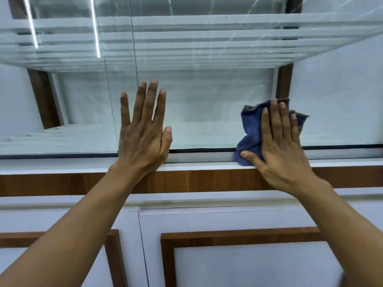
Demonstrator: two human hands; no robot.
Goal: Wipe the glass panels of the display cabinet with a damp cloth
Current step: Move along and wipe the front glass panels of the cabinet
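The display cabinet's glass panel [207, 112] fills the upper half of the view, with white shelves visible behind it. My right hand [279, 146] lies flat on a crumpled blue cloth [251, 129], pressing it against the lower right part of the glass, just above the bottom seal. My left hand [143, 131] rests flat on the same glass, fingers spread, holding nothing. A vertical seam [134, 59] between two panes runs just above my left fingertips.
A white ledge [62, 164] and a brown wooden strip [196, 181] run below the glass. White lower doors with brown wooden frames [238, 237] take up the bottom. A brown upright [285, 81] stands at the right edge of the glass.
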